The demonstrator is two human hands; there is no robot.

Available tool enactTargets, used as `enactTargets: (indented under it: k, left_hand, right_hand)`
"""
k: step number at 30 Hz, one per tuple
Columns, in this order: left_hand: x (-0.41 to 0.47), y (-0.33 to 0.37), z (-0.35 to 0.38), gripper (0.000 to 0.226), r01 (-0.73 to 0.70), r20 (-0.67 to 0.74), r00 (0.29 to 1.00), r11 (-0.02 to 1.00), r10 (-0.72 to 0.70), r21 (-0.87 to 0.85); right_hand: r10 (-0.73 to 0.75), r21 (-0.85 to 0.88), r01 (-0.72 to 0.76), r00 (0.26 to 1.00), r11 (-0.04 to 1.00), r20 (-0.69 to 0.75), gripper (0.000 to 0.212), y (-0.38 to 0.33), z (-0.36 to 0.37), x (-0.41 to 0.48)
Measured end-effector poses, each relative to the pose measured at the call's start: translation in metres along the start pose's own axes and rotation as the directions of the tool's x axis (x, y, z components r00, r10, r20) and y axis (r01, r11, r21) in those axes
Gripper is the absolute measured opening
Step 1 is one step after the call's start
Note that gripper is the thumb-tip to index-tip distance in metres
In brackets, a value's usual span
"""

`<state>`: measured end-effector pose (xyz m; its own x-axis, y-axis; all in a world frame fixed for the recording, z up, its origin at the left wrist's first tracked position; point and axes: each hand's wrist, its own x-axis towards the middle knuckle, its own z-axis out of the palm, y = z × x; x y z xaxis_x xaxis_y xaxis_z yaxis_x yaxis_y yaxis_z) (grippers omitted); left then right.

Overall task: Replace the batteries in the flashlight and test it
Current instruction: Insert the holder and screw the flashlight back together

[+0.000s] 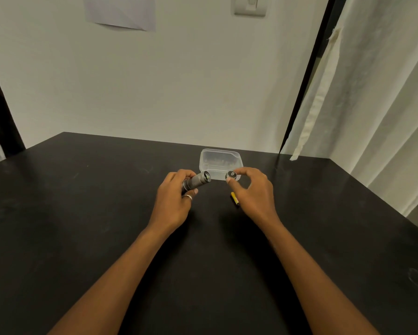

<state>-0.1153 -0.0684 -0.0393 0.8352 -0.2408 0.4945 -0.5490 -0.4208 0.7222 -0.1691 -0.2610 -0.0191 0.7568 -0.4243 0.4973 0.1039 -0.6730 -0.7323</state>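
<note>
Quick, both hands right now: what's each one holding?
Left hand: grips the flashlight, its end open.
Right hand: pinches the cap, apart from the flashlight.

Two grips are in view, the person's left hand (173,204) and right hand (254,192), and one ring (188,197) shows on a finger of the left. There is one flashlight body (197,181) and one separate end cap (231,176). One yellow battery (235,198) lies on the single dark tabletop (82,213). One clear plastic container (220,158) stands there too; whatever is inside it is too blurred to count. On the wall are one sheet of paper (121,13) and one light switch (250,6). One pale curtain (372,93) hangs at the right.
</note>
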Motion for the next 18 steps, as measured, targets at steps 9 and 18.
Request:
enactTargets:
  k: [9,18]
  left_hand:
    - [0.0,0.0,0.0,0.03,0.005,0.026,1.0,1.0,-0.006,0.004]
    - [-0.001,-0.001,0.001,0.03,0.006,0.039,0.999,1.0,-0.007,0.028]
  right_hand:
    - [0.346,0.664,-0.341,0.929,0.666,0.131,0.023,0.004,-0.008,0.012]
    - [-0.072,0.033,0.066,0.976,0.997,0.206,0.03,0.002,0.007,-0.002]
